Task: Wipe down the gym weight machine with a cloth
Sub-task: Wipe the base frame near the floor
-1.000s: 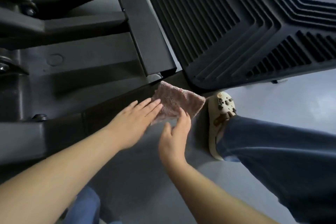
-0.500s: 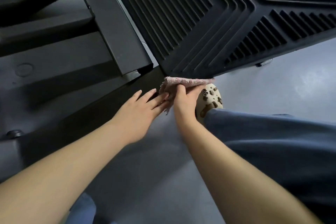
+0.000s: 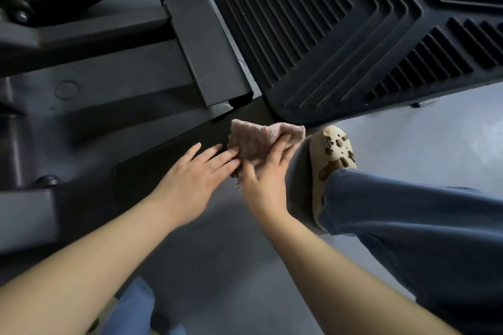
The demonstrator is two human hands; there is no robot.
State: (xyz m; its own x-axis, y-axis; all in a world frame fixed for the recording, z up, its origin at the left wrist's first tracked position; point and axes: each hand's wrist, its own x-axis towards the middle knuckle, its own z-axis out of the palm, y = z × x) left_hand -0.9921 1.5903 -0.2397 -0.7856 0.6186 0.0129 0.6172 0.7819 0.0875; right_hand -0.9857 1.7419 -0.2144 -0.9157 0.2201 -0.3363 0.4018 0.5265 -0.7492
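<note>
Grey gym floor [image 3: 449, 144] under a black weight machine [image 3: 340, 35].
Right hand [image 3: 265, 179] grips the pink cloth [image 3: 253, 139] against the machine's low frame bar [image 3: 168, 155]; left hand [image 3: 190, 179] lies flat, fingers straight, fingertips touching the cloth's edge.

Dim, soft light is falling from the right, brightening the pale floor [image 3: 424, 149]; the dark machine frame [image 3: 190, 24] is losing detail in shadow, and wide-angle distortion is bending edges.
</note>
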